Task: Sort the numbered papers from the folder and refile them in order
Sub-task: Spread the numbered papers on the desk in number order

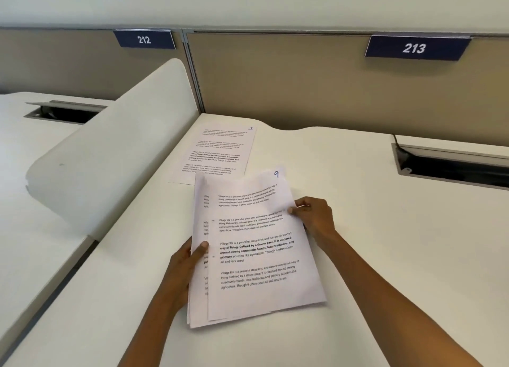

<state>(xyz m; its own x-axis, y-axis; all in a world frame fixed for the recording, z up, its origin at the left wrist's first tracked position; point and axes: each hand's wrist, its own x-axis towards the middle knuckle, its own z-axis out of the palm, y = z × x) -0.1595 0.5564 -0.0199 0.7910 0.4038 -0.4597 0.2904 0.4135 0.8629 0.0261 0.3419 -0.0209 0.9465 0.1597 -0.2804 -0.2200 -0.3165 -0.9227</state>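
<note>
Left hand (190,259) gripping paper stack (256,289), right hand (311,215) pinching top sheet (261,245) (numbered 9)

Open-plan office, cubicle row. Fabric partition panels (289,83) are running behind white desks (358,229), carrying blue number plates 212 (144,39) and 213 (414,48). Cable cut-outs (451,168) are sitting in the desktops; a curved white divider (115,146) is separating workstations.

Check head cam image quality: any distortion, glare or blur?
Head view: wide-angle bends the partition top; soft even light, no glare; the 9 on the top sheet reads, sheet 1 text is too soft; faint shadow under the right hand.
</note>
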